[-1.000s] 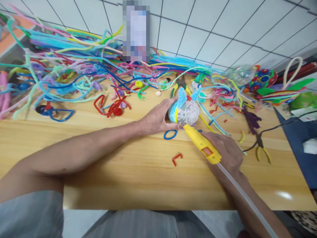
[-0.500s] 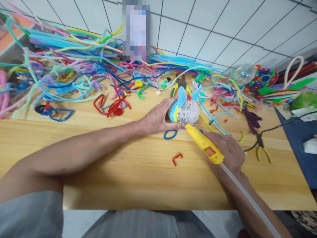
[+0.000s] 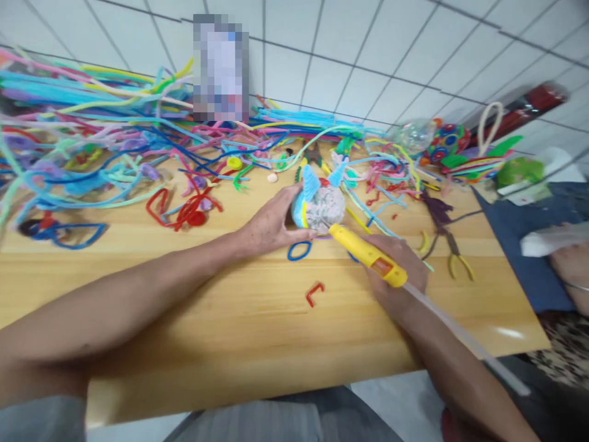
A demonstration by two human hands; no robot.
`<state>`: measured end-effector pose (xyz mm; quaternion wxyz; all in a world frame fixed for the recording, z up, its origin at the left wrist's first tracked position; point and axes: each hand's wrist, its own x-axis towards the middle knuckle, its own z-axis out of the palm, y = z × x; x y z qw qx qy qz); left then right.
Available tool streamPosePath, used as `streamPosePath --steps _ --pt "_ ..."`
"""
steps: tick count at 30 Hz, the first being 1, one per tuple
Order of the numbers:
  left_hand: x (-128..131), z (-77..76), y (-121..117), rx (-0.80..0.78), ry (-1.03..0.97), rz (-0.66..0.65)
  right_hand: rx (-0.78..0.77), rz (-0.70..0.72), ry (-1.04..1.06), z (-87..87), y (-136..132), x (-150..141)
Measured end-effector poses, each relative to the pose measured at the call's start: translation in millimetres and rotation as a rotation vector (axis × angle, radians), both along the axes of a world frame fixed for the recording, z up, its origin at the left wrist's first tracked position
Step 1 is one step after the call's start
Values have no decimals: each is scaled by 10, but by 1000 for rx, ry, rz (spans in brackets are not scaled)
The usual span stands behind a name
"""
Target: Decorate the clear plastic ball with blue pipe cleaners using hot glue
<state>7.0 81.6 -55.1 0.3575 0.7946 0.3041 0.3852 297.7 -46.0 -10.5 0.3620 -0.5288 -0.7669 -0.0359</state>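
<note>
Camera view swung rightward; the blue-eared ball (image 3: pixel 324 207) stayed cupped in the left hand (image 3: pixel 271 224). The right hand (image 3: pixel 409 261) gripped a yellow glue gun (image 3: pixel 368 253), nozzle (image 3: pixel 326 226) at the ball's near side, mid-worktop (image 3: pixel 221 319); keeping both steady seemed wise.

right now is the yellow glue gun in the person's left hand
No, the right hand holds the yellow glue gun, while the left hand holds the round craft piece.
</note>
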Motion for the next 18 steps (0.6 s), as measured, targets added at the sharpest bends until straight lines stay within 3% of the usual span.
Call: streamPosePath --steps 4,8,11,13,18 --pt "-14 80 -31 -40 59 47 -100 -286 363 309 -15 345" --pt "0 157 -53 -99 69 61 -86 -526 505 473 -82 1085" --pt "8 203 -70 -122 82 59 -143 -764 599 415 -196 1734" --pt "6 226 -79 -120 96 59 -229 -808 618 343 -273 2079" --pt "6 247 -104 -175 82 95 -261 -943 572 96 -318 2495"
